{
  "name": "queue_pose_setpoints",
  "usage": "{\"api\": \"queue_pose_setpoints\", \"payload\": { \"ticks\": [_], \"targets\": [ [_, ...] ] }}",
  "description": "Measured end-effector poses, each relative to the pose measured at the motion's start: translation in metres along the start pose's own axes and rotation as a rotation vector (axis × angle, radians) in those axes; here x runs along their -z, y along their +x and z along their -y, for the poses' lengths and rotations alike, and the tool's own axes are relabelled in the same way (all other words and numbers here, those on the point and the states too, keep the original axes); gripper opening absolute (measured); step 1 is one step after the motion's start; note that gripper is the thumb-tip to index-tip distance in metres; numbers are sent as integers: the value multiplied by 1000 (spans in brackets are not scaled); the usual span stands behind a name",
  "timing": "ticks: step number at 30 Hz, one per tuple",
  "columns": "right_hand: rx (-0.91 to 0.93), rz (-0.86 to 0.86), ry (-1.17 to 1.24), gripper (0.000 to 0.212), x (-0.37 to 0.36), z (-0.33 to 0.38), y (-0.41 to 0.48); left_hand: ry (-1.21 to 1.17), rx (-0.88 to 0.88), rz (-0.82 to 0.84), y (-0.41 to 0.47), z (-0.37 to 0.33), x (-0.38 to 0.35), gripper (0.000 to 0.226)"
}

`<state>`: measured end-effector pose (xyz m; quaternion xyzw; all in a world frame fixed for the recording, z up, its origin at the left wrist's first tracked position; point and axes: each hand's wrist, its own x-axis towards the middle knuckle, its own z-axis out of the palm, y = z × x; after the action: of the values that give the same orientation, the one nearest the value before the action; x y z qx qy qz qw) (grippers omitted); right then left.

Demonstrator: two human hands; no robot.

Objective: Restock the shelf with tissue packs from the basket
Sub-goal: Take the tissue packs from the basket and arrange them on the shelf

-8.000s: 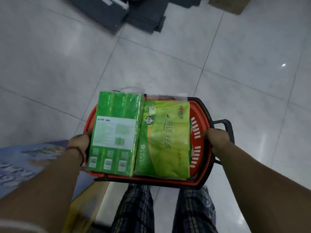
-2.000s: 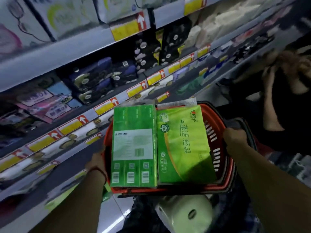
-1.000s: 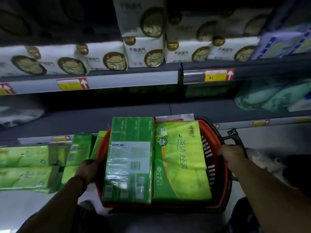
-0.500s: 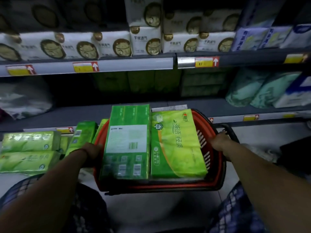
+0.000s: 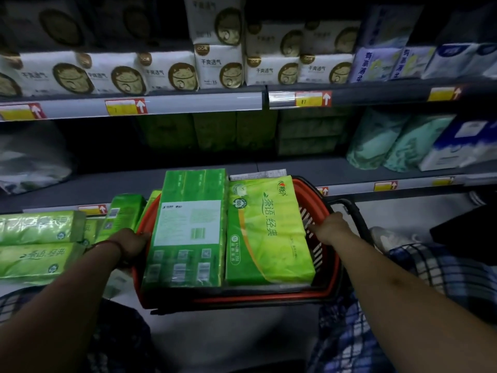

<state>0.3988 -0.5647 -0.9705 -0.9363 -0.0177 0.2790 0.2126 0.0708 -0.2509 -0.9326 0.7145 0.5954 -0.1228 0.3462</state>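
Observation:
A red basket [image 5: 329, 267] with black handles hangs in front of me, low before the shelves. Two green tissue packs lie flat on top of it: a darker one [image 5: 188, 227] with a white label on the left, a lighter yellow-green one [image 5: 269, 232] on the right. My left hand [image 5: 131, 242] grips the basket's left rim. My right hand [image 5: 332, 227] grips the right rim beside the black handle [image 5: 355, 214]. The grey middle shelf [image 5: 309, 170] runs just behind the basket, with green packs [image 5: 215, 131] stacked deep at its dark back.
Matching green tissue packs [image 5: 37, 243] are stacked low at the left, touching nothing I hold. White packs [image 5: 172, 72] fill the upper shelf. Pale teal rolls [image 5: 387, 142] and blue-white packs [image 5: 462, 142] stand on the middle shelf at right. My checked trousers show below.
I walked from open floor to the shelves and dropped low. In the last second the basket has stayed in both hands while the view steadied on the middle shelf.

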Motion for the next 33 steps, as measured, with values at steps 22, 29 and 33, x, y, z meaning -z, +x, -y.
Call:
{"api": "queue_pose_setpoints", "payload": {
  "ticks": [22,29,33],
  "targets": [
    [620,477,312,27,-41,135,-107,-313,-164,340,13,-56,14,71],
    [681,303,267,30,-72,135,-101,-532,-174,457,26,-73,10,95],
    [658,296,357,31,-73,130,-99,-597,-247,465,15,-78,11,58]
  ]
}}
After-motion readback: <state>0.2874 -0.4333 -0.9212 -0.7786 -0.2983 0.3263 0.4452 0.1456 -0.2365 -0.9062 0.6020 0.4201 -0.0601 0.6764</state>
